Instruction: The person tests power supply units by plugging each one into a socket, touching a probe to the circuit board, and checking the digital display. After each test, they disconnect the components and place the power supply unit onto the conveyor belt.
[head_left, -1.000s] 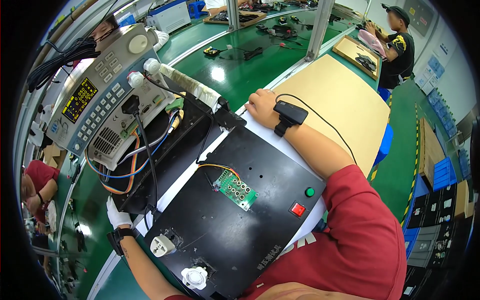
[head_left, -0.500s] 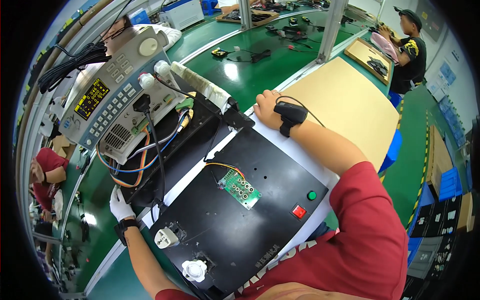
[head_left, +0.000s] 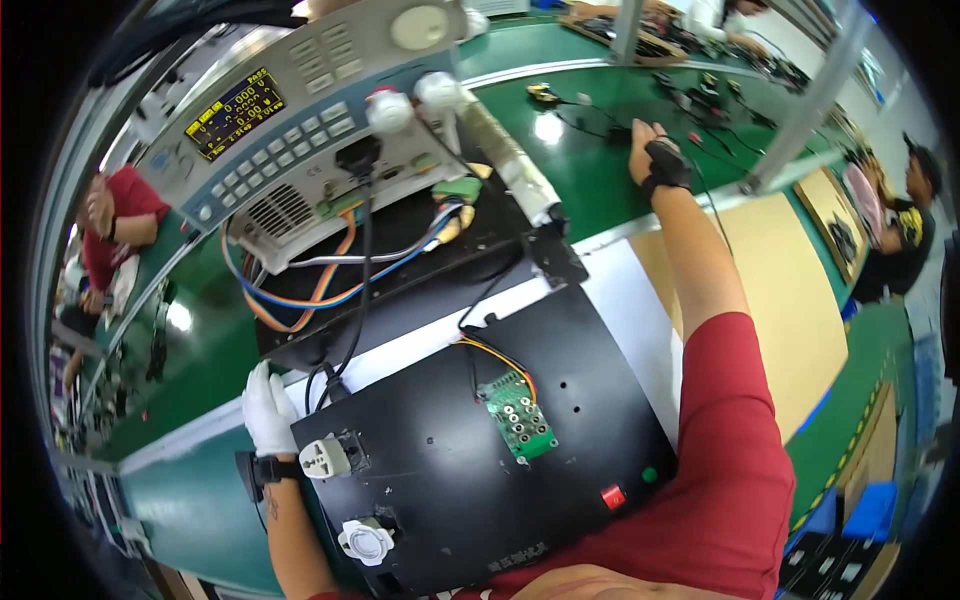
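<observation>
My left hand (head_left: 266,410), in a white glove, is beside the left edge of a black test box (head_left: 440,500). Its fingers are stretched out and hold nothing I can see. My bare right hand (head_left: 650,158) reaches far forward over the green work surface, fingers extended, close to a dark cabled part (head_left: 618,134). Both wrists wear black strapped devices. A green circuit board (head_left: 522,420) with several round metal contacts sits on the box, wired by coloured leads. The box also carries a white socket (head_left: 325,458), a round white socket (head_left: 367,541), a red switch (head_left: 613,497) and a green button (head_left: 649,475).
A grey bench instrument (head_left: 290,150) with a yellow-lit screen stands at the back left on a black stand (head_left: 400,290), cables hanging in front. A tan board (head_left: 770,290) lies right. Cabled parts (head_left: 700,100) lie beyond a metal post (head_left: 820,95). Other people sit around.
My right hand has moved forward from the tan board's edge, over the green surface. My left hand stays by the box's corner. The view has shifted, and the instrument's screen readout has changed.
</observation>
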